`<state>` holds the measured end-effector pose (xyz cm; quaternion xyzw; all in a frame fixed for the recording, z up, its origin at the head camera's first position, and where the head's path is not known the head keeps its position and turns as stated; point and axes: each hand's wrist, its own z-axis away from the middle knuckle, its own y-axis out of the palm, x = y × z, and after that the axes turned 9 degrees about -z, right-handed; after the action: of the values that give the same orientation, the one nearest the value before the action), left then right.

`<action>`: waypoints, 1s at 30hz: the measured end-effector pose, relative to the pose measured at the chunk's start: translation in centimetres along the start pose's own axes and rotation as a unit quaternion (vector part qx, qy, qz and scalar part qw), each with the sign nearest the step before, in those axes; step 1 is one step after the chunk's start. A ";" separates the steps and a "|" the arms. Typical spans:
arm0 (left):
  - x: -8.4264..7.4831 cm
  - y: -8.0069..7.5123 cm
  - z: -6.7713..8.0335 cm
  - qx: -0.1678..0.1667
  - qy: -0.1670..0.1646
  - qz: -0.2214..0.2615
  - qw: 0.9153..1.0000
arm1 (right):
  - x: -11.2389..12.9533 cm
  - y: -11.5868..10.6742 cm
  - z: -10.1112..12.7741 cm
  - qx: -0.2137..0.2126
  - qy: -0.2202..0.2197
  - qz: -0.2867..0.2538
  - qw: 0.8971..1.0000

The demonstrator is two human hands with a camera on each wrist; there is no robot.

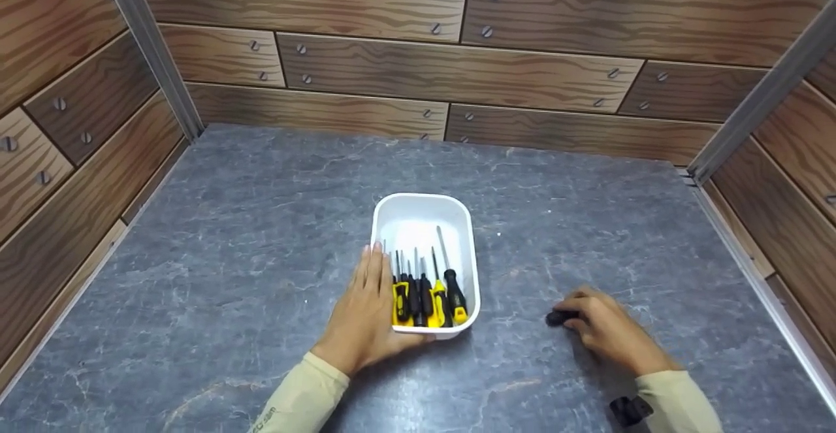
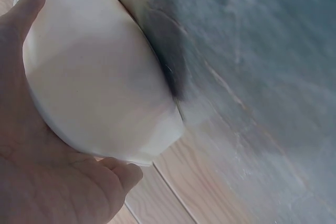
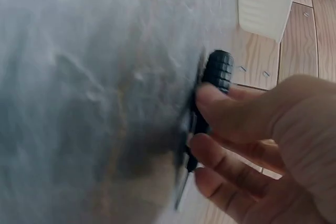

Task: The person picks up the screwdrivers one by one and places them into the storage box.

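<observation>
On grey table: left hand (image 1: 363, 319) flat against white tub (image 1: 392, 214); right hand (image 1: 607, 332) fingers curled gripping black-handled screwdriver (image 1: 560, 317).

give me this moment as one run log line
left hand: flat against white tray side | right hand: gripping black-handled tool on table | tray: holds screwdrivers

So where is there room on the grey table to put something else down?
Plenty of bare table lies left of the white tub, behind it up to the wooden wall, and far right. It is crowded near the front: the left hand steadies the tub of screwdrivers, and the right hand grips a black handle.
</observation>
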<state>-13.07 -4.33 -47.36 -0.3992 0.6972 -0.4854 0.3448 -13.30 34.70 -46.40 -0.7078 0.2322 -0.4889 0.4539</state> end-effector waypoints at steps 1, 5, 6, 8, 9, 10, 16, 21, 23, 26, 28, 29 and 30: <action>0.0 0.0 0.0 -0.002 0.000 0.000 1.000 | 0.1 0.1 -0.1 -0.004 -0.001 -0.001 1.000; 0.0 0.0 0.0 -0.008 0.003 -0.003 1.000 | 0.7 0.0 -1.0 -0.044 -0.044 -0.005 0.998; 0.0 0.0 0.0 -0.010 0.003 -0.004 1.000 | 1.0 0.0 -1.4 -0.059 -0.066 -0.007 0.996; 0.1 0.0 0.0 -0.009 0.002 -0.005 1.000 | 2.1 -0.2 -2.3 -0.094 -0.111 -0.013 0.989; 0.1 -0.1 0.0 -0.007 0.001 -0.006 1.000 | 2.7 -0.3 -2.9 -0.111 -0.134 -0.019 0.985; 0.1 -0.1 -0.1 -0.005 0.001 -0.007 1.000 | 3.4 -0.3 -3.6 -0.127 -0.158 -0.024 0.979; 0.1 -0.1 -0.1 0.001 0.007 -0.015 1.000 | 8.0 0.9 -7.4 -0.144 -0.278 -0.028 0.949; 0.2 -0.1 -0.2 -0.003 0.012 -0.025 1.000 | 11.2 3.1 -9.8 -0.060 -0.298 0.042 0.952; 0.2 0.0 -0.3 -0.011 0.015 -0.032 0.999 | 11.9 4.0 -10.5 -0.013 -0.280 0.058 0.958; 0.2 0.0 -0.4 -0.019 0.018 -0.036 0.999 | 12.3 5.0 -11.2 0.041 -0.256 0.067 0.963; 0.2 0.0 -0.3 -0.019 0.018 -0.036 0.999 | 12.4 5.4 -11.6 0.065 -0.250 0.064 0.964; 0.3 0.0 -0.3 -0.019 0.018 -0.036 0.999 | 12.4 5.5 -11.7 0.074 -0.252 0.059 0.963; 0.3 0.0 -0.2 -0.018 0.017 -0.036 0.999 | 12.4 5.6 -11.9 0.082 -0.254 0.050 0.962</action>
<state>-13.41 -4.51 -47.28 -0.4216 0.6968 -0.4916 0.3082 -18.24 17.52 -43.96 -0.7567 0.1034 -0.2868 0.5784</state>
